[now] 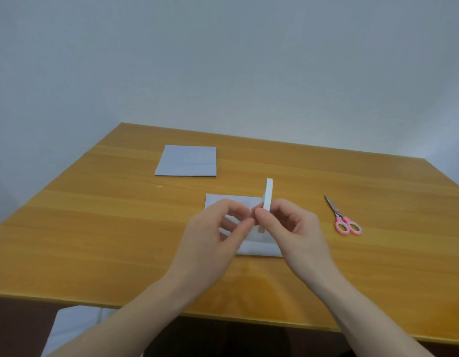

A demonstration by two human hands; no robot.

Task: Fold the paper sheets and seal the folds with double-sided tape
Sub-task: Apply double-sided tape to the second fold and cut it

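Observation:
A white roll of double-sided tape (268, 194) stands edge-on above the table, pinched in my right hand (292, 228). My left hand (213, 235) meets it at the fingertips and pinches a loose white strip of tape (232, 219) that curls back under its fingers. Both hands hover over a folded white paper sheet (259, 247), which they partly hide. A second folded white sheet (187, 161) lies flat farther back and to the left, apart from both hands.
Pink-handled scissors (342, 216) lie shut on the wooden table (94, 240) to the right of my right hand. A tiny white scrap (159, 186) lies near the far sheet. The table's front edge runs just below my forearms, and a plain wall stands behind.

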